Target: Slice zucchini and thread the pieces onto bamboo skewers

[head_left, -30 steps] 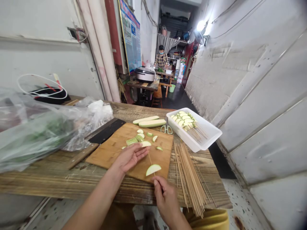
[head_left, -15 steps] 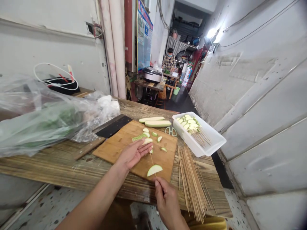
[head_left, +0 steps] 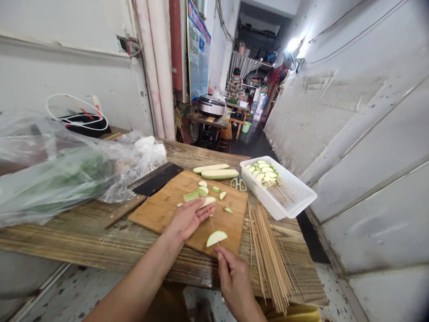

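Right hand (head_left: 236,279): we pinch a skewer (head_left: 212,223) near the cutting board (head_left: 157,205)
Threaded slice (head_left: 216,238): on that skewer, above the board
Left hand (head_left: 188,218): we pinch another slice (head_left: 208,201) above the board
Poster (head_left: 199,51): beyond the board, lettering illegible to us

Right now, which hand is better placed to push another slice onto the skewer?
Your left hand, probably: it holds another slice by the tip of the skewer, while your right hand grips it below the threaded slice.
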`<state>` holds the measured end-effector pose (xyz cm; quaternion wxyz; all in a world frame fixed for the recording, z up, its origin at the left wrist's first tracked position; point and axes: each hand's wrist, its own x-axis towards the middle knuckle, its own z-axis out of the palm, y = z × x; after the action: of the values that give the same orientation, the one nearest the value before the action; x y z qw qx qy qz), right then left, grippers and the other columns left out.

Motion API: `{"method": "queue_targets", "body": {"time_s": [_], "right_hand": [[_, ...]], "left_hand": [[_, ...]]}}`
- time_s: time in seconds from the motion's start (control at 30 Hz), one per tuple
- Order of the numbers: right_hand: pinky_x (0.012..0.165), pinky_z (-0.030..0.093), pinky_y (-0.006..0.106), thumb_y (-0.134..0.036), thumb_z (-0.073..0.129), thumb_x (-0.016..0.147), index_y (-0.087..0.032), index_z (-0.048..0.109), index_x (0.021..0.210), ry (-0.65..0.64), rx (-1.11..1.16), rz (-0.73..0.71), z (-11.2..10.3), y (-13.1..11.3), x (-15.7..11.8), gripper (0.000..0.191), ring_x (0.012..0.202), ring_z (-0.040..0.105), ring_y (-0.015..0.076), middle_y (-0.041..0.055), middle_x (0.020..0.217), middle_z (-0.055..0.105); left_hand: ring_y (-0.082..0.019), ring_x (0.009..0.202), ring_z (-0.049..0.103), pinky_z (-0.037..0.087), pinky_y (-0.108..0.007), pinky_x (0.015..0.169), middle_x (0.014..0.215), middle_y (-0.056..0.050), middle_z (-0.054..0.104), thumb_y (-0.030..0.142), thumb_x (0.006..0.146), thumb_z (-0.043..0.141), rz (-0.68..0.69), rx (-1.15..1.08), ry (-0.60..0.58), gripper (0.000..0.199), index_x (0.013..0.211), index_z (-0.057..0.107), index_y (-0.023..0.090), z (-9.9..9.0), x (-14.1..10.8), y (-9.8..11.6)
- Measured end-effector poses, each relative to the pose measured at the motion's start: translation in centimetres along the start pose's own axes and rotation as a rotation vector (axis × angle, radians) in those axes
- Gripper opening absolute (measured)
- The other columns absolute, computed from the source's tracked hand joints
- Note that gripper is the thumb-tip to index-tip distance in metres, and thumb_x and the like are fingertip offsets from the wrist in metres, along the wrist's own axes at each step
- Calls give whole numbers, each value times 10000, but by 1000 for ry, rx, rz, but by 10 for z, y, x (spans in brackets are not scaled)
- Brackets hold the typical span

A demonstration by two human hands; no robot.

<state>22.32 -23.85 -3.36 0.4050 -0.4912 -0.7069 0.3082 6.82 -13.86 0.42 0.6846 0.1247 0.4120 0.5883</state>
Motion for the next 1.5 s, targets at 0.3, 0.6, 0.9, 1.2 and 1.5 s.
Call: {"method": "queue_targets", "body": {"time_s": [0.3, 0.6, 0.9, 1.2, 1.5], "right_hand": [[683, 487, 223, -236, 389, 923, -147, 682, 992, 13, 12, -11, -1, 2, -1, 314, 771, 682, 184, 103, 856, 720], [665, 483, 228, -243, 383, 927, -150, 682, 999, -6, 38, -3, -1, 2, -1, 321, 746, 672, 183, 99, 844, 713], [644, 468, 226, -262, 387, 934, -163, 678, 1010, -35, 96, 54, -2, 3, -4, 318, 717, 656, 181, 76, 806, 701], [629, 450, 237, -285, 372, 935, -155, 677, 990, -42, 115, 88, 1, 7, -3, 336, 693, 629, 185, 74, 778, 682], [491, 352, 213, -344, 368, 928, -116, 686, 926, -75, 142, 153, -4, -1, 1, 391, 556, 505, 151, 2, 541, 503]], "left_hand": [[-216, 831, 688, 574, -324, 756, 880, -139, 704, 64, 822, 517, 30, -6, -5, 96, 760, 583, 97, 0, -1, -2], [-221, 822, 689, 576, -317, 740, 863, -140, 703, 59, 815, 528, 36, 5, -10, 67, 789, 585, 85, 1, -3, -2], [-202, 755, 695, 578, -319, 714, 811, -122, 705, 62, 824, 520, 45, 40, 21, 78, 802, 594, 77, 4, -6, -4], [-192, 718, 695, 578, -314, 713, 785, -113, 708, 56, 814, 529, 34, 86, 20, 86, 791, 612, 68, 4, -5, -7], [-193, 733, 696, 574, -328, 739, 812, -106, 704, 38, 812, 519, -7, 99, -4, 102, 807, 611, 80, 4, -5, -7]]}}
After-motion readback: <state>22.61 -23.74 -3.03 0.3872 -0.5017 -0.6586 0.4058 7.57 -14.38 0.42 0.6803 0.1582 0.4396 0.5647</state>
